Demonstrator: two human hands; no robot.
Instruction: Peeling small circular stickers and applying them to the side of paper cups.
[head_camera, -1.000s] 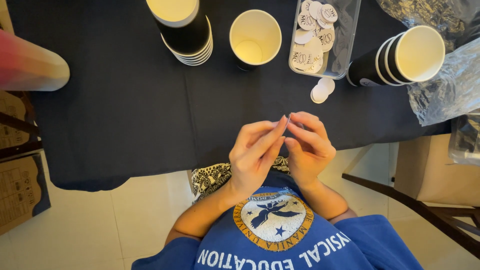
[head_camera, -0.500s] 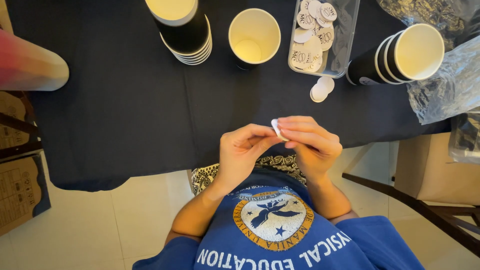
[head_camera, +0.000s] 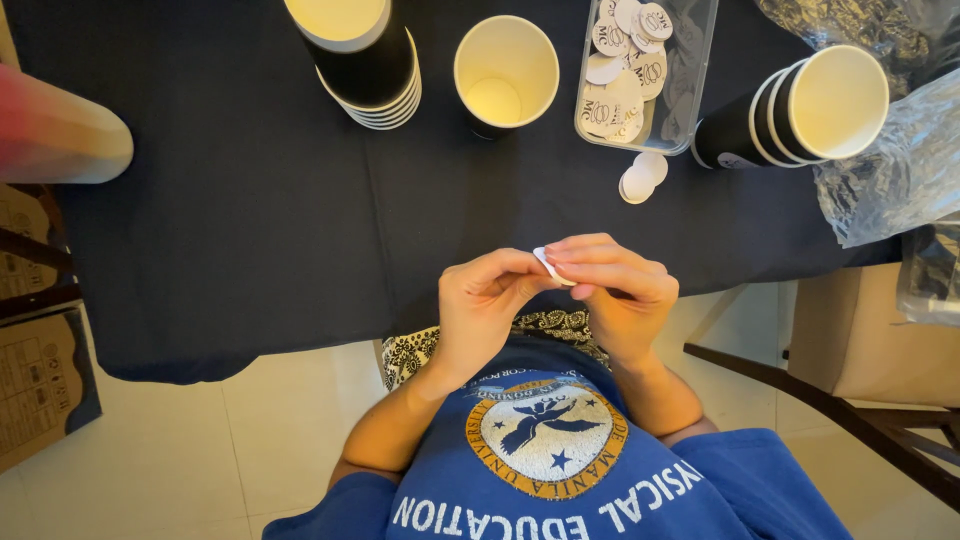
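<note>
Over the near edge of the dark table (head_camera: 250, 230), left hand (head_camera: 480, 305) and right hand (head_camera: 615, 290) met, fingertips of both pinched shut on a small white round sticker (head_camera: 548, 265), clear sticker tray (head_camera: 690, 80) and paper cups (head_camera: 505, 70) well beyond.

Small white round sticker (head_camera: 550, 266), edge-on between fingers (head_camera: 590, 262)

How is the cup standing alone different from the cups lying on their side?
The single cup stands upright, mouth up; the lying stack is tipped over, mouths facing sideways. The single cup is one alone; the lying stack has several nested together. The single cup is in the middle; the lying stack is beside crinkled plastic wrap. Both are dark outside, pale inside.
</note>
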